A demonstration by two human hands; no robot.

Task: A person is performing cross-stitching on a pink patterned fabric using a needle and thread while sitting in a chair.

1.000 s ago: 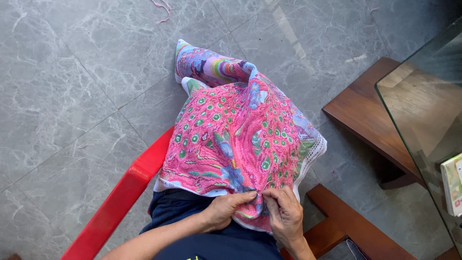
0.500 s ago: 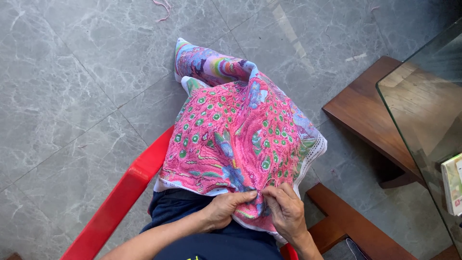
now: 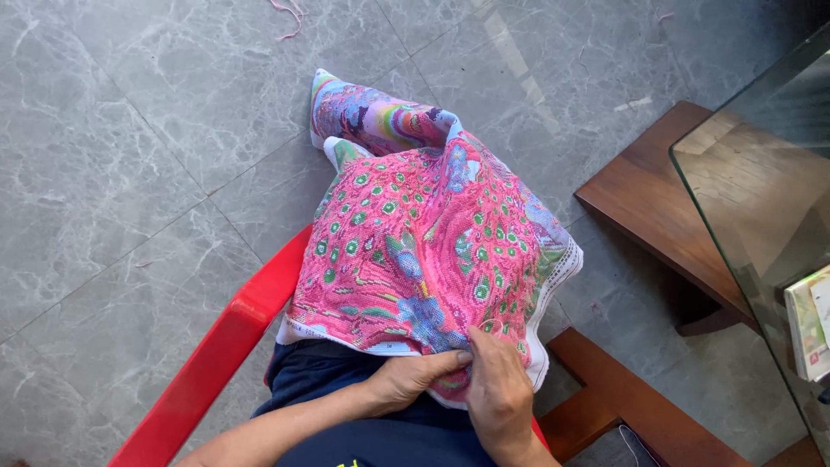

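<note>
Embroidered cloth, pink with green spots, drapes over lap, far end on grey floor. Red chair arm at left. Left hand fingers curled, pinching cloth's near edge. Right hand beside it, fingertips closed on same edge. Glass tabletop far right.

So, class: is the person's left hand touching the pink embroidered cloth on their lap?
Touching. The head view shows the left hand with its fingertips pressed on the near edge of the pink embroidered cloth, right beside the right hand, with no gap visible.
</note>
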